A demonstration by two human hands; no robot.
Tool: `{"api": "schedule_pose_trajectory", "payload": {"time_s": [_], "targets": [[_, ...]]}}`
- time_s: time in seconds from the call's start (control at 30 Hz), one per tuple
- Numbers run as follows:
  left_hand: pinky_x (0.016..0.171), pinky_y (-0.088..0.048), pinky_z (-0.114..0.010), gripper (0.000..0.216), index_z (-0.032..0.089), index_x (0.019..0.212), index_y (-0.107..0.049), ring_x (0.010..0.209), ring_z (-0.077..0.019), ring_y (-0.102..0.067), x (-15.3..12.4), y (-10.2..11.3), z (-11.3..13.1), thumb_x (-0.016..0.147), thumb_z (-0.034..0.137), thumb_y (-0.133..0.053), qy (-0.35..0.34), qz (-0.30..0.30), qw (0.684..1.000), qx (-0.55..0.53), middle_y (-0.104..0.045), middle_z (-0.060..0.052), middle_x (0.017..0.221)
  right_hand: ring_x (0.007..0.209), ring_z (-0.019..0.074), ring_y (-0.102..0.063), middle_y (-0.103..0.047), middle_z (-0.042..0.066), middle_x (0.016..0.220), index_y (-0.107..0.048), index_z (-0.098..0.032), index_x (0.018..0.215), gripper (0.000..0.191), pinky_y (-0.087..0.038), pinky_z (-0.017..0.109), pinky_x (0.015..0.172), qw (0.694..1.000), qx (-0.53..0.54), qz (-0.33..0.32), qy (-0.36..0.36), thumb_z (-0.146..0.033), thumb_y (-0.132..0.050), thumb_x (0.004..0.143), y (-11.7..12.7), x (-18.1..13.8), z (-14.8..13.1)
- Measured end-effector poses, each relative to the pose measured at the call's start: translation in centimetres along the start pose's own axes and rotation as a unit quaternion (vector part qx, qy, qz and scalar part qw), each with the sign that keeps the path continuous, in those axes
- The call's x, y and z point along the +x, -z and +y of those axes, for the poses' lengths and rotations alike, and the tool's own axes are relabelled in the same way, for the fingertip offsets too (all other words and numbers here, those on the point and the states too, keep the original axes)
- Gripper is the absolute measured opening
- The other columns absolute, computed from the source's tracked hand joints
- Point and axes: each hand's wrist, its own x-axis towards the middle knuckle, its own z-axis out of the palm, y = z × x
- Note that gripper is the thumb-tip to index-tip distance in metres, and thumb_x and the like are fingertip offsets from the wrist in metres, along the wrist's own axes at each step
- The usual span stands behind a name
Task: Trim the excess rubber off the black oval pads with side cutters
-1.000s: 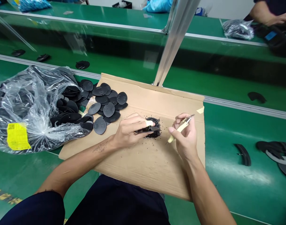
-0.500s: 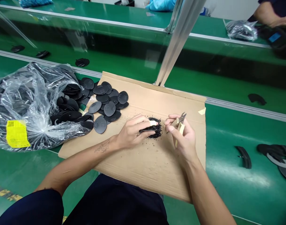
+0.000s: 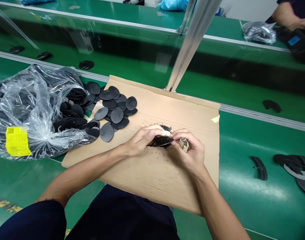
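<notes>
Over the middle of the cardboard sheet (image 3: 132, 173), my two hands meet at the fingertips. A thin black oval piece (image 3: 161, 142) sits between them, above a small pile of black plastic trimmings (image 3: 166, 128). My left hand (image 3: 142, 138) is closed on the piece from the left, with pale tape round one fingertip. My right hand (image 3: 191, 148) keeps the nippers (image 3: 184, 144) tucked in its palm, their jaws pointing up. Its thumb and forefinger pinch at the piece's right end. The fingers partly cover the piece.
Black oval pieces (image 3: 116, 115) lie heaped left of my hands, spilling from a clear plastic bag (image 3: 39, 113) with a yellow label. A metal post (image 3: 187, 50) rises behind the cardboard. Black curved parts (image 3: 260, 168) lie on the green bench at right. Another person's arm (image 3: 287, 16) shows across the partition.
My right hand has moved left to meet my left hand, and the nippers have turned back into its palm. The black piece now shows more of its flat side.
</notes>
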Motion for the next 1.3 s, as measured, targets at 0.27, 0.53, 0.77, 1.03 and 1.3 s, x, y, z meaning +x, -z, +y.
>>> {"api": "schedule_pose_trajectory", "payload": {"time_s": [0.27,0.53,0.77,1.03,1.3], "targets": [[0.081,-0.06,-0.025,0.028,0.014,0.098,-0.082,0.091,-0.0175,-0.075,0.3,0.3,-0.6,0.089,0.041,-0.079,0.101,-0.008,0.984,-0.147,-0.078,-0.011,0.096,0.085,0.0192,-0.067,-0.07,0.005,0.09,-0.065,-0.023,0.09,0.011,-0.055,0.036,0.08,0.999,0.012,-0.031,-0.033,-0.031,-0.072,0.094,0.1,-0.1,-0.4],[0.077,-0.061,-0.026,0.033,0.014,0.09,-0.083,0.084,-0.0175,-0.075,0.2,-0.4,-0.1,0.085,0.046,-0.081,0.118,0.042,0.984,-0.13,-0.079,-0.011,0.091,0.083,0.019,-0.068,-0.071,0.005,0.091,-0.067,-0.023,0.092,0.011,-0.056,0.035,0.075,1.0,0.014,-0.016,-0.017,-0.033,-0.071,0.095,-0.3,-0.5,-0.1],[0.086,-0.061,-0.03,0.049,0.015,0.11,-0.079,0.096,-0.0202,-0.075,0.0,-1.1,-0.6,0.093,0.06,-0.066,0.131,0.054,0.982,-0.123,-0.078,-0.011,0.104,0.083,0.0197,-0.067,-0.07,0.005,0.091,-0.067,-0.025,0.098,0.005,-0.055,0.035,0.074,0.995,-0.09,0.043,0.027,-0.025,-0.069,0.094,-0.4,-0.4,0.1],[0.081,-0.058,-0.027,0.023,0.017,0.112,-0.079,0.09,-0.0159,-0.07,-0.1,0.1,-0.9,0.09,0.025,-0.077,-0.046,0.092,0.989,0.101,-0.075,-0.008,0.097,0.087,0.0225,-0.068,-0.073,0.009,0.098,-0.065,-0.022,0.114,0.018,-0.053,0.037,0.077,0.957,-0.281,-0.016,0.071,-0.023,-0.061,0.096,1.3,0.0,1.0],[0.079,-0.057,-0.028,0.021,0.017,0.111,-0.078,0.088,-0.0154,-0.069,-0.1,0.2,-0.8,0.093,0.025,-0.074,-0.092,0.041,0.988,0.121,-0.074,-0.008,0.095,0.081,0.0213,-0.066,-0.074,0.008,0.09,-0.07,-0.02,0.108,0.016,-0.048,0.035,0.072,0.939,-0.314,-0.085,0.112,-0.022,-0.059,0.096,1.6,-0.2,1.5]]}}
